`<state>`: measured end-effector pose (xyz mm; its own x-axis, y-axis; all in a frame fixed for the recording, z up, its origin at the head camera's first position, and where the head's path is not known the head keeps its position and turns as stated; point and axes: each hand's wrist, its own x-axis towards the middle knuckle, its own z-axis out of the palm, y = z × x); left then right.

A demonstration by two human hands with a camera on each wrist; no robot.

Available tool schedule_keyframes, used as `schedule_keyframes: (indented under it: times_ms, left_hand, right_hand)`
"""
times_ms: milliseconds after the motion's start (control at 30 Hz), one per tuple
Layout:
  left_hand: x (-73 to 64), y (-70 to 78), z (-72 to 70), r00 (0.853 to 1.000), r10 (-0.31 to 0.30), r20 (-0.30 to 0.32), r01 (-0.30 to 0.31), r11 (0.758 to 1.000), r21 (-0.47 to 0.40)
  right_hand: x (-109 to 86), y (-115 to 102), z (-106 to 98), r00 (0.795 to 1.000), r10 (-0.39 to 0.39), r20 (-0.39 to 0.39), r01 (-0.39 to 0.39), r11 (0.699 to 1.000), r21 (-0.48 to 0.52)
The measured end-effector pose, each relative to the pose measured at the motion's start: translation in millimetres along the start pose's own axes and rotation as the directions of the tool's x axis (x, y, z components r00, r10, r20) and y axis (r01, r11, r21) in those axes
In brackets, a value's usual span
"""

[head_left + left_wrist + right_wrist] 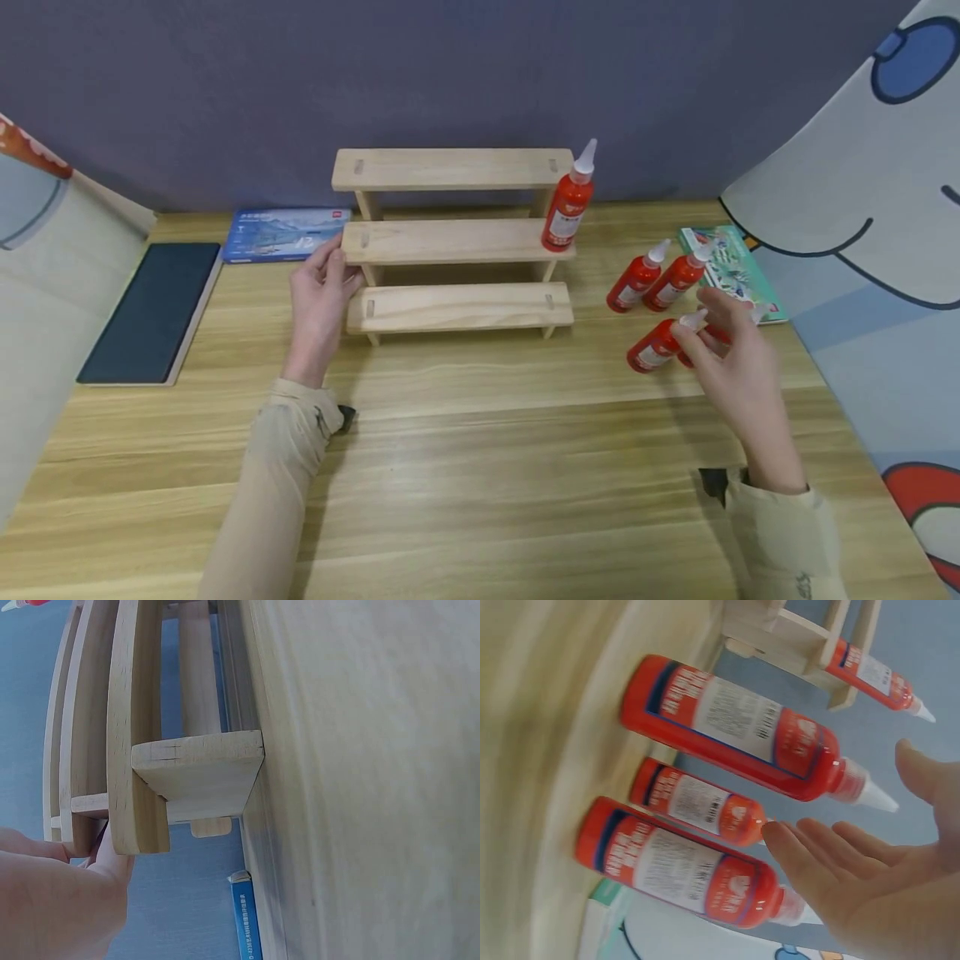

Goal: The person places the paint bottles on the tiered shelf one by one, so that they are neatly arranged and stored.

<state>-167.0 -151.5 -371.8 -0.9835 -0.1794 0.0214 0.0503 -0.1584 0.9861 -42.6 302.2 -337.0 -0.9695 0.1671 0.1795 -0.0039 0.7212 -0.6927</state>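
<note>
A three-tier wooden shelf stand (459, 242) stands toward the back. My left hand (321, 296) grips the left end of its middle tier, thumb at the front edge; its other fingertips are mostly hidden behind the wood. One red bottle (567, 212) with a white pointed nozzle stands upright at the right end of that tier. Several similar bottles stand on the table to the right, including a front bottle (652, 347) and a back bottle (633, 283). My right hand (877, 877) is among their nozzles, thumb spread from its loosely bent fingers, with nothing held.
Behind the stand rises a dark blue-grey wall (450, 75). On the left lie a blue flat box (285, 235) and a dark-covered book (153, 312). A green illustrated book (738, 267) lies at the right edge of the wooden table (480, 467), beside a cartoon-printed panel (847, 183).
</note>
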Motion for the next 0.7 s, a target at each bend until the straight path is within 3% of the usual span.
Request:
schedule_keyframes:
  times_ms: [700]
  left_hand:
    - [-2.3, -0.3, 0.6, 1.000, 0.026, 0.000, -0.026, 0.999, 0.042]
  right_hand:
    - [-5.6, 27.2, 13.7, 0.991, 0.005, 0.135, -0.010, 0.999, 0.035]
